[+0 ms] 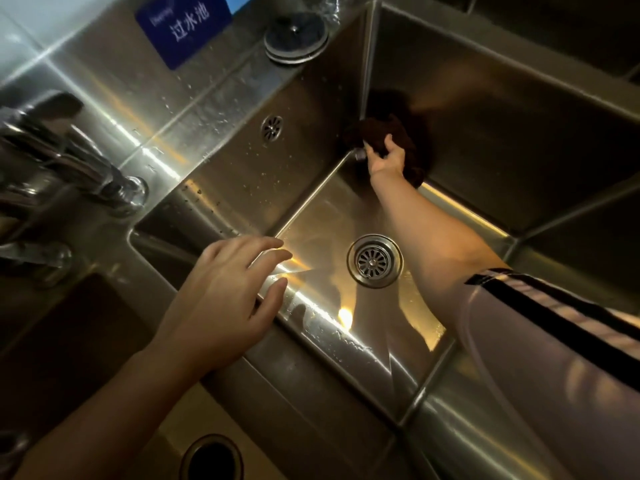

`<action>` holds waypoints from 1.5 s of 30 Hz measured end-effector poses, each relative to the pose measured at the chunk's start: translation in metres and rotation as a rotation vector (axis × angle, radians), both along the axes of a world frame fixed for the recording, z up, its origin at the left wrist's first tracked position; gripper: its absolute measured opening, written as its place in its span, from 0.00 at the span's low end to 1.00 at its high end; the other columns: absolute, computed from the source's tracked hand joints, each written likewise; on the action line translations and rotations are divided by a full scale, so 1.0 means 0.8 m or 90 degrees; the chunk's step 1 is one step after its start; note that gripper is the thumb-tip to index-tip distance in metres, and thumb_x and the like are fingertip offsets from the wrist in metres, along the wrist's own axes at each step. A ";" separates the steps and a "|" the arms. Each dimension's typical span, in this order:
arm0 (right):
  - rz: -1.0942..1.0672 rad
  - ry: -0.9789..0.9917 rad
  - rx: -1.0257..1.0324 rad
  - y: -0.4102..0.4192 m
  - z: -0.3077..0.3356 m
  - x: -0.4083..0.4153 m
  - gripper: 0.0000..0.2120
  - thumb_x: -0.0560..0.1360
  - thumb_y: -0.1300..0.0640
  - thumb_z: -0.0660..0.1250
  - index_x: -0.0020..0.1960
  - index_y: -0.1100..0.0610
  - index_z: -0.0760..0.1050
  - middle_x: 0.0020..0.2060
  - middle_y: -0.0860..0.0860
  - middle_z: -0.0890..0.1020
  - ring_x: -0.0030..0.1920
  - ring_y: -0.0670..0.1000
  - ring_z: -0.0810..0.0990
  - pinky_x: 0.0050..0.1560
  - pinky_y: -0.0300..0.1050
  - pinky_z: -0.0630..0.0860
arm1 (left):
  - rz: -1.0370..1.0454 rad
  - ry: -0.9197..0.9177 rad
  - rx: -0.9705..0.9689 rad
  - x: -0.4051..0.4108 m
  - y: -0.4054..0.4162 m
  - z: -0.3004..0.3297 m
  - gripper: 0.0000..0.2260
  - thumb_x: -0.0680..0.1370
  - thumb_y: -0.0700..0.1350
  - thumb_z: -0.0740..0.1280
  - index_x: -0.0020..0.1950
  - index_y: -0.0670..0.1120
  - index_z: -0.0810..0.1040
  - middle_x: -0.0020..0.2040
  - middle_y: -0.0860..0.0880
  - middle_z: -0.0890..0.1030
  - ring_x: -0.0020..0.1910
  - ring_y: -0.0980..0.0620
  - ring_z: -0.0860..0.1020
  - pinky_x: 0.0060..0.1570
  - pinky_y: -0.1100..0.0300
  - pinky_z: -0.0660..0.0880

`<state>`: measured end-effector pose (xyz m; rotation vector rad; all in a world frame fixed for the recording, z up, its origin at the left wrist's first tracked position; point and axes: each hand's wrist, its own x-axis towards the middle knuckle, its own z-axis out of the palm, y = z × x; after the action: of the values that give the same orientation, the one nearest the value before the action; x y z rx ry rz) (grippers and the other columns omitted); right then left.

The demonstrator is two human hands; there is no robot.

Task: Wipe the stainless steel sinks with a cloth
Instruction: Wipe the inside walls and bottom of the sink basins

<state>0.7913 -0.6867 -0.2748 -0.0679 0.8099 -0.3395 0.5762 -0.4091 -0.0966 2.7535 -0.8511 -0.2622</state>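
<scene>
Step in hand: wiping the far corner of the middle rectangular stainless steel sink basin (346, 320), judged from where the cloth sits.
Cloth: the dark brown bunched cloth (377, 133) lies pressed into the corner where two basin walls meet, well beyond the round steel drain strainer (374, 260) and above the basin floor.
Right hand: the right hand (385, 160) grips the cloth, fingers curled over its lower part, thumb towards the drain side.
Left hand: the left hand (231, 289) holds nothing, fingers spread and relaxed, at the basin's near-left rim, left of the drain strainer; contact with the rim cannot be told.
Method advice: keep the cloth flat against the steel, work the seam from the top down, then draw strokes towards the drain strainer; droplets on the wall nearer the blue wall sign (183, 27) suggest that face needs a pass.
Orientation: the cloth is a crumpled wad; its long axis appears to run diagonally, from the corner seam down towards the wall beyond the wrist. No clear pointing end.
</scene>
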 end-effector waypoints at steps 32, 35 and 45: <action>0.072 0.139 -0.045 0.016 0.021 0.017 0.33 0.76 0.67 0.65 0.77 0.56 0.55 0.74 0.59 0.59 0.73 0.65 0.60 0.70 0.65 0.64 | 0.000 0.021 -0.002 0.000 0.000 -0.001 0.18 0.78 0.53 0.55 0.63 0.50 0.76 0.63 0.53 0.76 0.64 0.54 0.71 0.64 0.52 0.67; 0.071 0.144 -0.068 0.016 0.020 0.014 0.33 0.76 0.68 0.64 0.76 0.55 0.56 0.74 0.60 0.60 0.73 0.65 0.59 0.69 0.66 0.63 | -0.001 0.017 -0.002 0.001 0.000 -0.001 0.17 0.78 0.52 0.56 0.62 0.49 0.77 0.63 0.53 0.76 0.65 0.54 0.71 0.64 0.52 0.67; 0.069 -0.070 0.046 -0.014 0.146 -0.009 0.23 0.80 0.64 0.61 0.73 0.58 0.63 0.73 0.59 0.64 0.75 0.59 0.59 0.72 0.58 0.64 | -0.003 0.012 0.006 -0.002 -0.002 0.002 0.18 0.78 0.52 0.55 0.61 0.48 0.78 0.62 0.51 0.77 0.64 0.53 0.72 0.63 0.50 0.69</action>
<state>0.7840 -0.6975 -0.1579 -0.0248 0.7053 -0.2093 0.5749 -0.4104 -0.0949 2.7539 -0.8546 -0.2934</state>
